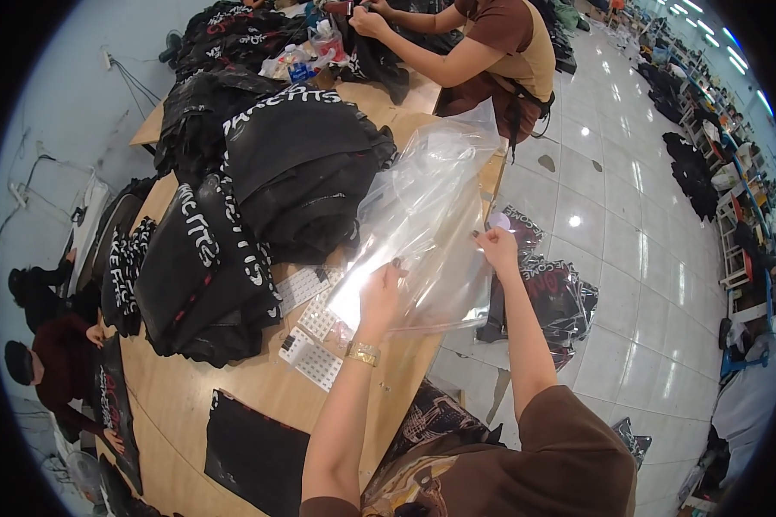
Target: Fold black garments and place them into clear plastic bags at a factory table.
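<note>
A large clear plastic bag point(431, 194) stretches in front of me, over the table's right edge. My left hand point(381, 297) is closed on the bag's near left part; glare hides some of its fingers. My right hand point(497, 250) pinches the bag's right edge, fingertips together. Sheets of small white stickers point(312, 358) lie on the table beside my left wrist. A folded black garment point(252, 450) rests flat to the left of my left forearm. High piles of black printed garments point(297, 164) stand just left of the bag.
Bagged black garments point(547, 302) lie on the tiled floor right of the wooden table point(168, 396). Across the far end, a co-worker point(500, 52) handles dark cloth near a bottle point(299, 69). Two people point(56, 370) are at the left edge. Several workstations line the right side.
</note>
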The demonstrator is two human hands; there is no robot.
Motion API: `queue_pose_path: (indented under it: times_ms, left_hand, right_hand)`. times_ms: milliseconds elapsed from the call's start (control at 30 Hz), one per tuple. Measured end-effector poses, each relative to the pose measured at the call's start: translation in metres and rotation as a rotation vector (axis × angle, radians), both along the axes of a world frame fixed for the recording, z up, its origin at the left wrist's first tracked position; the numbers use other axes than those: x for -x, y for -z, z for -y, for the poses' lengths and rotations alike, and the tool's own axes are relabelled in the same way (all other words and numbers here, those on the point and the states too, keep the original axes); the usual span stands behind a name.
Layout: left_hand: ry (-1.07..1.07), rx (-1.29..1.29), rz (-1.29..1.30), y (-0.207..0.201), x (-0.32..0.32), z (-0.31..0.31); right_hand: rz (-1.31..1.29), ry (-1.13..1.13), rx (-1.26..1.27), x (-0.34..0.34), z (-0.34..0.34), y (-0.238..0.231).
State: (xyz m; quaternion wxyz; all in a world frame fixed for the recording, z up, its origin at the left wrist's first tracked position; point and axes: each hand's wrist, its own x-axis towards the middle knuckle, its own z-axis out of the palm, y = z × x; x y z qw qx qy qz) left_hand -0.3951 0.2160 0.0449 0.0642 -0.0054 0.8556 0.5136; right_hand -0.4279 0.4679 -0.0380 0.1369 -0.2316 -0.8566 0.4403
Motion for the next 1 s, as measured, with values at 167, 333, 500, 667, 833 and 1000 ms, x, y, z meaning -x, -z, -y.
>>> queue_pose_path:
  times_ms: [167, 333, 500, 667, 833, 1000]
  left_hand:
    - [0.044, 0.172, -0.221, -0.026, 0.008, 0.002]
    - [0.069, 0.436, -0.633, -0.03, 0.003, -0.011]
    - [0.074, 0.526, -0.863, -0.051, -0.001, -0.011]
    - [0.017, 0.824, -0.811, -0.081, 0.0, -0.001]
    - [-0.01, 0.773, -0.918, -0.118, -0.014, -0.003]
    - [-0.035, 0.162, -0.888, -0.129, -0.019, 0.009]
  right_hand:
    - [0.002, 0.027, -0.258, 0.004, 0.013, -0.01]
    - [-0.252, -0.171, -0.13, 0.033, 0.03, -0.031]
    - [-0.264, -0.107, 0.888, 0.079, 0.066, -0.081]
    - [-0.019, -0.052, 1.279, 0.127, 0.05, -0.044]
    - [-0.01, -0.019, 1.174, 0.144, 0.059, -0.045]
    - [-0.401, -0.286, 1.114, 0.14, 0.052, -0.05]
